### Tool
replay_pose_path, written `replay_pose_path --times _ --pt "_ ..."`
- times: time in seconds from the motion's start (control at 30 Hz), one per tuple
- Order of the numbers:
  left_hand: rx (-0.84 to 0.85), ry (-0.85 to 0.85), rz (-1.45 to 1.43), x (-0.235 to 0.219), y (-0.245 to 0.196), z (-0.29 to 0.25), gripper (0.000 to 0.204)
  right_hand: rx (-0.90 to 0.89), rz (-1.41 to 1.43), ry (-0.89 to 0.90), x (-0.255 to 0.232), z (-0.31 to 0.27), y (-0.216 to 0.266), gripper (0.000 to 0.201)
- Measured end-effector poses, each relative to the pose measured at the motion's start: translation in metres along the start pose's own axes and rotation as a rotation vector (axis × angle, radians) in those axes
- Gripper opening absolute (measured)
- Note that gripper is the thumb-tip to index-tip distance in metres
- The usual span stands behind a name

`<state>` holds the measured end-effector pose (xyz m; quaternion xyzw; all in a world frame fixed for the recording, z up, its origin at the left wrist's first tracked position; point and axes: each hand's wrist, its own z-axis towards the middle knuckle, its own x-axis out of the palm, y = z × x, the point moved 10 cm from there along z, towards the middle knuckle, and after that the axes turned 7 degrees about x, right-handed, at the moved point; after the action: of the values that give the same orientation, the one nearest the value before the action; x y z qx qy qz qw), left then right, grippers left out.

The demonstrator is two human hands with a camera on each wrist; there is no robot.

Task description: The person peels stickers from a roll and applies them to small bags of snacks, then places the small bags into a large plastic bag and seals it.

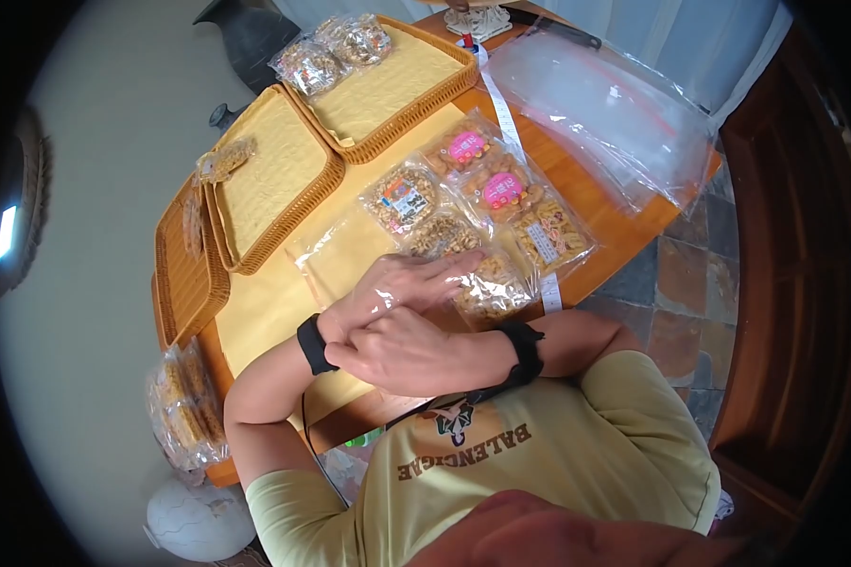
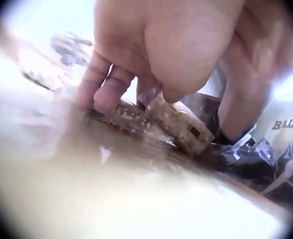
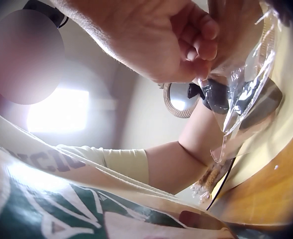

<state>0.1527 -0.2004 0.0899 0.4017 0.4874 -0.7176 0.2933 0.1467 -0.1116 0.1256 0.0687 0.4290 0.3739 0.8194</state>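
Note:
In the head view, my left hand [image 1: 411, 283] reaches over several clear packets, its fingers extended onto a packet of pale crumbly snack [image 1: 494, 286]. The left wrist view shows its fingers [image 2: 111, 92] pointing down at the packets [image 2: 131, 122]. My right hand [image 1: 397, 352] crosses at the left wrist, with curled fingers; the right wrist view shows its fingertips [image 3: 201, 62] pinching clear film [image 3: 241, 97]. Beside the hands lie a nut packet with a label [image 1: 404, 198], two pink-labelled packets [image 1: 482, 170] and a white-labelled one [image 1: 547, 238]. Transparent film [image 1: 336, 260] spreads left of them.
Lined wicker trays [image 1: 388, 85] stand at the back and left, some holding packets. Empty clear bags [image 1: 605, 104] lie at the back right, across a white tape [image 1: 503, 113]. More packets [image 1: 187, 406] are stacked at the table's left corner.

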Motion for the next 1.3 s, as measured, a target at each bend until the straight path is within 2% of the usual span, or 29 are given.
replay_pose_path --times 0.07,0.1,0.17,0.3,0.47,0.53,0.6,0.67,0.7,0.77,0.83,0.9,1.0,1.03,1.07,1.1,1.13,1.17,1.2,1.23,1.3 --pt "-0.024 -0.032 0.175 -0.002 -0.002 0.001 0.046 -0.021 -0.018 0.014 0.001 0.000 0.002 0.020" --pt "-0.027 -0.033 0.177 -0.001 -0.002 0.002 0.046 -0.042 -0.035 0.027 0.001 0.000 0.004 0.021" --pt "-0.129 0.095 0.413 0.011 0.009 0.001 0.042 -0.044 -0.025 0.036 0.001 -0.001 0.004 0.021" --pt "-0.162 0.075 0.541 0.012 0.010 0.000 0.042 -0.024 0.014 0.061 -0.003 0.000 0.005 0.021" --pt "-0.114 -0.111 0.201 -0.012 0.002 -0.010 0.057 -0.037 -0.009 0.075 0.001 -0.002 0.006 0.019" --pt "-0.127 -0.116 0.240 -0.015 0.005 -0.023 0.060 -0.031 -0.029 0.072 0.000 -0.002 0.005 0.015" --pt "-0.144 -0.121 0.282 -0.020 0.006 -0.036 0.064 0.001 0.076 0.140 0.000 -0.002 0.002 0.017" --pt "-0.251 -0.007 0.339 -0.014 0.015 -0.047 0.073 0.017 0.073 0.182 0.002 -0.001 0.002 0.018" --pt "-0.256 -0.007 0.340 -0.013 0.015 -0.047 0.073 0.036 0.068 0.225 0.006 -0.002 0.001 0.019" --pt "-0.244 0.075 0.436 -0.002 0.014 -0.046 0.069 0.027 0.070 0.225 0.009 -0.003 0.003 0.020" --pt "-0.262 0.050 0.400 0.003 0.020 -0.047 0.064 0.018 0.072 0.227 0.018 -0.004 0.003 0.020" --pt "-0.273 0.023 0.367 0.004 0.025 -0.044 0.059 -0.098 0.100 0.011 0.010 -0.002 0.010 0.025" --pt "-0.294 -0.018 0.357 0.000 0.024 -0.045 0.057 -0.094 0.105 0.043 0.014 -0.003 0.008 0.026" --pt "-0.309 -0.017 0.230 0.002 0.025 -0.049 0.055 -0.101 0.107 0.049 0.010 -0.006 0.009 0.026" --pt "-0.324 -0.018 0.104 0.004 0.027 -0.055 0.052 -0.033 0.089 0.209 0.011 -0.007 0.008 0.030" --pt "-0.332 -0.028 0.108 -0.004 0.027 -0.064 0.052 0.033 0.069 0.368 0.014 -0.011 0.006 0.033" --pt "-0.347 -0.007 0.021 -0.010 0.025 -0.076 0.048 0.017 0.076 0.377 0.001 -0.014 0.010 0.033" --pt "-0.362 0.013 -0.067 -0.018 0.020 -0.090 0.044 0.093 0.098 0.404 -0.010 -0.018 0.005 0.044" --pt "-0.496 0.041 -0.140 -0.026 0.024 -0.111 0.033 0.170 0.115 0.432 -0.016 -0.023 -0.003 0.055" --pt "-0.391 -0.025 -0.003 -0.041 0.020 -0.125 0.029 0.153 0.120 0.445 -0.020 -0.028 -0.004 0.055" --pt "-0.755 -0.115 -0.104 -0.059 0.045 -0.174 0.025 0.107 -0.072 0.296 -0.040 -0.030 -0.009 0.063"
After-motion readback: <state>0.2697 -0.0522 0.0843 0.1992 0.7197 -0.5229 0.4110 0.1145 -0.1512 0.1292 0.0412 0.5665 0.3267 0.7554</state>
